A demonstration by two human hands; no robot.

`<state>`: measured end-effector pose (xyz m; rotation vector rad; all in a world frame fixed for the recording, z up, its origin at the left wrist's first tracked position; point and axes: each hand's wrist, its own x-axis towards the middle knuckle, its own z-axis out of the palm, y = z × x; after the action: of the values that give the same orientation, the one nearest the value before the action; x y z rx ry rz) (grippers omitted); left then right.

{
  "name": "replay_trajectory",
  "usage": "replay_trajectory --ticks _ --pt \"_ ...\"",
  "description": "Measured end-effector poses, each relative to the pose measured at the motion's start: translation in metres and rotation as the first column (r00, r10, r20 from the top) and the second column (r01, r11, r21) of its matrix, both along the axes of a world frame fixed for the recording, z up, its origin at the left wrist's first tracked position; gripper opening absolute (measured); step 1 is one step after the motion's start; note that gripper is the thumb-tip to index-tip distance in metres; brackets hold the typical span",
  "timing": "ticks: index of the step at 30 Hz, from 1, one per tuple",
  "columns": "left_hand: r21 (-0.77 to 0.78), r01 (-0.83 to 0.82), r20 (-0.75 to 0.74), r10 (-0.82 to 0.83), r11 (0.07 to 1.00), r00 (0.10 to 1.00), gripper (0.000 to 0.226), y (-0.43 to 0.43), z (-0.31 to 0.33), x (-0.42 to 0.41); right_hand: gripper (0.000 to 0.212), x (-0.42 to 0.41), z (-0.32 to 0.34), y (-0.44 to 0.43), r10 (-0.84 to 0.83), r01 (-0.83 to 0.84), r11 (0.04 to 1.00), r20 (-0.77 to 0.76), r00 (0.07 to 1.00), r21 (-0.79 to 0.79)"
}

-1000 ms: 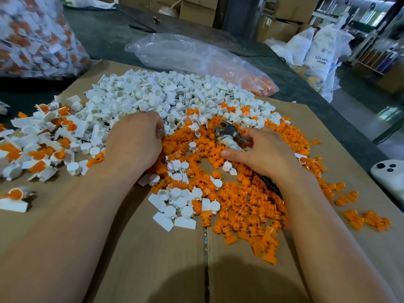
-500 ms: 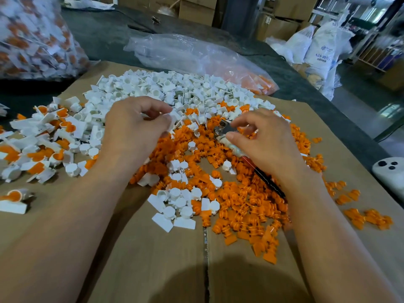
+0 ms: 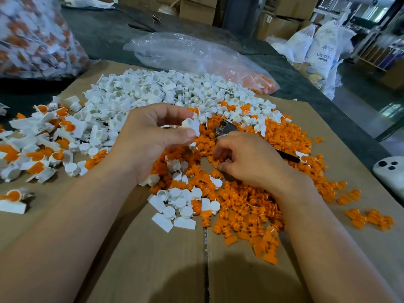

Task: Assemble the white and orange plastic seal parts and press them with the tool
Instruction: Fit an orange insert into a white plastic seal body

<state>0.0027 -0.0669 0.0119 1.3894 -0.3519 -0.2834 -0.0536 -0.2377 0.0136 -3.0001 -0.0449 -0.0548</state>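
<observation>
Left hand (image 3: 150, 141) is raised over where the two piles meet. Grip narrow, holding one white part (image 3: 190, 125) pinched between thumb and fingers, clear of the heap.

Right hand (image 3: 253, 165) is low, palm down on the orange pile (image 3: 251, 213). Fingers are curled, tips in among the orange parts. I can't tell from my view if that grip has a piece or not.

Tool (image 3: 224, 127): the metal head pokes out just beyond the right knuckles, and the black handle comes out the other side of the hand, pointing right. The shaft runs under the hand. I can't see whether the fingers are round it or it just lies there.

White pile (image 3: 161, 90) sits at the back of the cardboard (image 3: 153, 259). The orange pile is in front and to the right of it, with some white parts mixed in near the middle. Orange strays (image 3: 371, 217) lie apart at right. Joined seals (image 3: 50, 132), white with orange inside, are heaped at left. A lone seal (image 3: 13, 196) sits near the left edge.

The cardboard is on a dark desk (image 3: 105, 36). Behind the white pile is a clear bag (image 3: 185, 55) with some orange in its right end. Top left there's a full bag (image 3: 32, 40) of white and orange bits. A white gadget (image 3: 391, 173) with dark dots is at the right edge. Boxes (image 3: 196, 7) and white sacks (image 3: 323, 49) are at the back.
</observation>
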Motion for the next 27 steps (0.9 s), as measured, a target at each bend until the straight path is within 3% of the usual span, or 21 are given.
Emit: replay_trajectory --ticks 12,20,24,27 --pt "-0.045 0.088 -0.047 -0.09 0.995 0.995 0.028 -0.0004 0.0006 -0.0005 0.01 -0.002 0.0007 0.0023 0.045 -0.045 0.999 -0.003 0.999 -0.014" --pt "-0.128 0.083 -0.12 -0.098 0.988 0.988 0.027 -0.0011 0.0015 -0.0014 0.023 -0.0019 -0.0021 -0.0002 0.08 -0.081 0.995 -0.029 0.996 -0.053" --pt "-0.114 0.054 -0.117 -0.067 0.992 0.991 0.015 0.0 0.0022 -0.0009 0.019 -0.0037 -0.0019 -0.0004 0.054 -0.054 0.999 -0.003 0.999 0.006" --pt "-0.123 0.041 -0.113 -0.056 0.991 0.992 0.022 0.0007 0.0025 -0.0002 0.025 -0.0024 -0.001 -0.0025 0.062 -0.064 0.994 0.025 0.998 0.084"
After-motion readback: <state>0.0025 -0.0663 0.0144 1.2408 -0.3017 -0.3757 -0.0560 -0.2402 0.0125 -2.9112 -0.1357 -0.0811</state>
